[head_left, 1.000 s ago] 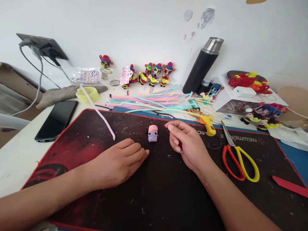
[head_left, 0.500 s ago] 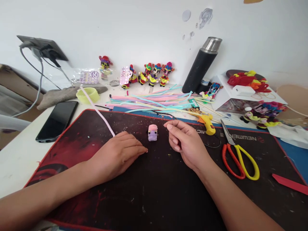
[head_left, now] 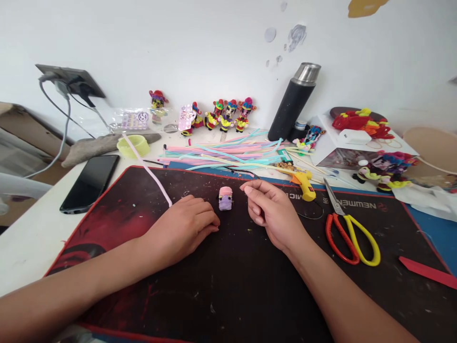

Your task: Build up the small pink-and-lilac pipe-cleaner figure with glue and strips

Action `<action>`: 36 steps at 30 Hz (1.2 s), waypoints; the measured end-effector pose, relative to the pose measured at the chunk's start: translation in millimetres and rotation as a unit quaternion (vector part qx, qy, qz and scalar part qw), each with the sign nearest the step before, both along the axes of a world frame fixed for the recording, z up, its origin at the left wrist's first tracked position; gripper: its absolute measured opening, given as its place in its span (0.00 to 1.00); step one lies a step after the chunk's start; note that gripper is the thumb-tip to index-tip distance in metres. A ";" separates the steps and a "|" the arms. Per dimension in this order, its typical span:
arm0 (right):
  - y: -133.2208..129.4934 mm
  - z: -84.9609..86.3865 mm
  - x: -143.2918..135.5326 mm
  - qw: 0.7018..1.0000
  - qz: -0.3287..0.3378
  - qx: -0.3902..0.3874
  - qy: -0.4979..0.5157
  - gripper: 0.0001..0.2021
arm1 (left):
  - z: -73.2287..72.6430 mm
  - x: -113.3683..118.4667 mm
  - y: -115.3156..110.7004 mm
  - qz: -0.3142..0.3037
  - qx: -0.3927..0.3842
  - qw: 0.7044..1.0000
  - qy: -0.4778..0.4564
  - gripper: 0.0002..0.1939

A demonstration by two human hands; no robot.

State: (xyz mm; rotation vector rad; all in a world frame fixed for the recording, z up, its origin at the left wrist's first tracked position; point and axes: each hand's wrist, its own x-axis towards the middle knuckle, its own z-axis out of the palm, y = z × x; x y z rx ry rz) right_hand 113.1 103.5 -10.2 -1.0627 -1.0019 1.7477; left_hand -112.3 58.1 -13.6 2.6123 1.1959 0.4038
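My left hand (head_left: pixel 185 226) rests palm down on the dark mat (head_left: pixel 228 286), fingers curled. A lilac pipe cleaner (head_left: pixel 152 174) runs out from under its far side toward the upper left; the part inside the hand is hidden. Between the two hands stands a small pink and purple fuzzy figure (head_left: pixel 225 198) with dark dots on its sides. Neither hand touches it. To its right, my right hand (head_left: pixel 269 207) is raised with thumb and index finger pinched together. Whatever may be between those fingertips is too small to make out.
Scissors (head_left: pixel 337 209) with red and yellow handles lie right of my right hand, near a yellow glue gun (head_left: pixel 305 186). Behind are pastel pipe cleaners (head_left: pixel 221 152), several finished dolls (head_left: pixel 228 116) and a black flask (head_left: pixel 293 107). A phone (head_left: pixel 91 183) lies left.
The fingers of my left hand have curled in a little more. The whole view has shifted slightly; the figure and my right hand's pinch look the same.
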 end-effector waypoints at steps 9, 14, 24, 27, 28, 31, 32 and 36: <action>0.5 3.0 0.4 1.000 0.001 0.010 0.003 0.14 | 36.0 7.2 7.1 0.133 -0.194 0.945 -0.227 0.07; -0.6 5.4 1.1 1.000 0.003 0.028 0.005 0.15 | 54.0 24.7 30.5 0.173 -0.248 0.865 -0.400 0.15; 1.6 13.2 5.0 0.997 0.006 0.029 0.064 0.17 | 51.3 52.1 56.6 0.165 -0.157 0.884 -0.408 0.12; 2.7 14.4 6.2 0.996 0.007 0.023 0.083 0.18 | 45.4 57.4 58.5 0.160 -0.140 0.890 -0.404 0.11; 3.0 14.3 6.3 0.996 0.009 0.021 0.088 0.19 | 43.6 58.5 58.7 0.156 -0.133 0.891 -0.406 0.11; 3.5 13.5 6.3 0.995 0.013 0.016 0.102 0.19 | 39.4 59.7 59.3 0.137 -0.107 0.900 -0.399 0.12; 3.5 13.2 6.3 0.994 0.013 0.014 0.105 0.19 | 38.7 59.3 59.7 0.132 -0.098 0.906 -0.391 0.13; 3.4 13.2 6.9 0.993 0.014 0.006 0.115 0.20 | 38.8 56.7 61.4 0.124 -0.055 0.927 -0.350 0.14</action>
